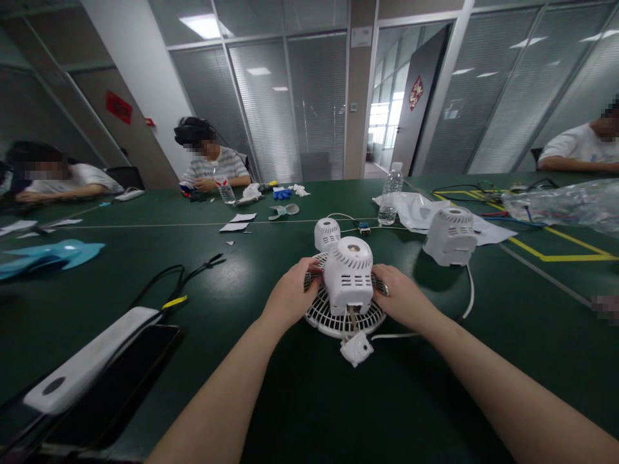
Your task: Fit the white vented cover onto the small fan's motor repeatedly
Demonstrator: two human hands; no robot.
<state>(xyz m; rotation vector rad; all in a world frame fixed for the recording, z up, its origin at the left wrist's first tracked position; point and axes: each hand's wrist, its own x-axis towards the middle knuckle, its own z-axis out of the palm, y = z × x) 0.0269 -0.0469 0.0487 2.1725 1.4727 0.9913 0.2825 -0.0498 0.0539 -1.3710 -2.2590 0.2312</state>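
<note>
A white electric fan [349,274] lies in front of me with its round wire grille [323,321] facing down and its motor housing on top. My left hand [291,291] grips the grille's left side, fingers curled beside the housing. On the opposite side my right hand [405,295] is closed on the grille, its fingertips partly hidden. From the housing's open lower end, wires lead to a loose white part [356,349] hanging at the front. Just behind is another white motor housing [327,233].
A third white housing [451,237] with a cable stands at right, near a water bottle [391,194] and white plastic bag [418,211]. At left lie a white power strip [91,357], a dark phone [118,383] and blue fan blades [72,254]. Other people sit around the green table.
</note>
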